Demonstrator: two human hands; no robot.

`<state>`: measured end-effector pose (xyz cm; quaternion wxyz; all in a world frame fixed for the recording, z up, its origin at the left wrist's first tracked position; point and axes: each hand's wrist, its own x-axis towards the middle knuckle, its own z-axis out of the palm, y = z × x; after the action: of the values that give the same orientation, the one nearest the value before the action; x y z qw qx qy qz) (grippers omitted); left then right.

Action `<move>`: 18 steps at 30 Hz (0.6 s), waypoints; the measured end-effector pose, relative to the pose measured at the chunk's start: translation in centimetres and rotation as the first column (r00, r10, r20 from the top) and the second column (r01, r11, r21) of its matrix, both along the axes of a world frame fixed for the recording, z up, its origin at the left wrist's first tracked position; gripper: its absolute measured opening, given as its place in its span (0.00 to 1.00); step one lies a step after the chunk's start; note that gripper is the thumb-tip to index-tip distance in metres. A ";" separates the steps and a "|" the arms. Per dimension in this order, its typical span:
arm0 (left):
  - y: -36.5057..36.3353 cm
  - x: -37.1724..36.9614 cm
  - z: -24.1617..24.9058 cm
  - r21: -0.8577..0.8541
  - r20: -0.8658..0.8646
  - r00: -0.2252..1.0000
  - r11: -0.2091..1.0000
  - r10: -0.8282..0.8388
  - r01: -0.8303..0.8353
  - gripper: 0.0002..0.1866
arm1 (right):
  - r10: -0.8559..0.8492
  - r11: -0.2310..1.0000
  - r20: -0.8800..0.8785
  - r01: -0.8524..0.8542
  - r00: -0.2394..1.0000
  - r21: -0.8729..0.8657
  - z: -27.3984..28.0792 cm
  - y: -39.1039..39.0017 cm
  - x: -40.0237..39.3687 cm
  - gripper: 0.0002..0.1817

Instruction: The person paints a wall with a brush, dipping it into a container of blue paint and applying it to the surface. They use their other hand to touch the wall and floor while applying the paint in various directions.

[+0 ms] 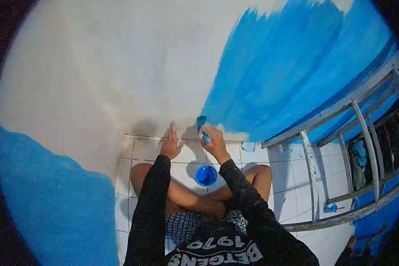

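Note:
My right hand [213, 141] is closed around a paintbrush [201, 121], its blue-wet bristles against the wall low down, at the left border of the blue paint [270, 66]. To the left, my left hand [171, 144] has its fingers stretched out toward the bare whitish wall [150, 71], near where it meets the floor. A small round tub of blue paint [205, 176] stands on the white tiles between my crossed legs, just below my right hand.
A wooden ladder [312, 177] leans along the right side. A pale scrap [248, 146] lies at the wall's foot. Blue drips and a blue-stained object [330, 207] are on the tiled floor [283, 177] to the right. The left wall has blue paint [53, 190] on its lower part.

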<state>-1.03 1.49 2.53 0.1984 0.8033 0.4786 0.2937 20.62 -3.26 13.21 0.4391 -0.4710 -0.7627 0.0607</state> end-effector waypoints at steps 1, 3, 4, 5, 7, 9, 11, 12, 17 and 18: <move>-0.1 0.1 -0.3 0.000 -0.031 0.999 1.000 0.020 -0.020 0.54 | -0.003 1.000 0.004 0.003 1.000 0.004 0.1 0.3 0.1 0.13; -0.6 0.2 -0.2 0.011 0.034 0.999 1.000 -0.023 0.022 0.54 | -0.016 0.999 -0.043 0.018 0.999 0.038 0.3 0.7 0.0 0.11; -0.1 0.0 0.5 0.033 0.095 0.994 0.998 -0.060 0.057 0.54 | -0.012 0.998 -0.043 0.014 0.999 0.053 0.8 1.2 -0.1 0.11; -0.4 -0.1 0.9 -0.104 0.089 0.996 0.994 -0.025 0.034 0.53 | -0.008 0.990 -0.043 0.014 0.999 0.138 1.2 1.5 0.0 0.09; -0.5 -0.2 0.5 -0.060 0.067 0.998 0.998 -0.010 0.014 0.54 | -0.033 0.999 0.050 0.034 0.998 -0.017 3.0 0.9 1.1 0.21; -0.4 -0.2 -0.1 -0.020 0.049 0.999 1.000 -0.001 0.002 0.56 | -0.071 0.965 -0.136 0.103 0.988 0.240 7.4 1.9 1.3 0.15; -0.1 -0.1 -0.8 0.045 -0.007 1.000 0.999 0.005 -0.005 0.54 | -0.051 0.931 -0.188 0.115 0.981 0.346 12.9 1.7 1.4 0.10; 0.3 -0.2 -1.6 0.044 -0.006 1.000 0.999 0.001 -0.001 0.54 | -0.062 0.891 -0.123 0.110 0.991 0.441 15.5 1.4 1.6 0.09; 0.1 0.1 -0.8 0.001 -0.106 0.994 1.000 0.009 -0.009 0.51 | -0.154 0.696 -0.123 0.196 0.980 0.691 22.2 1.2 1.3 0.07; 0.1 0.1 -0.6 -0.005 -0.108 0.994 1.000 0.003 -0.004 0.51 | -0.184 0.663 -0.150 0.235 0.971 0.711 22.4 1.1 1.2 0.05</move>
<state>-0.96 1.58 1.91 0.1739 0.8166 0.4908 0.2490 21.78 -2.15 35.58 0.6177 -0.3417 -0.6504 -0.2806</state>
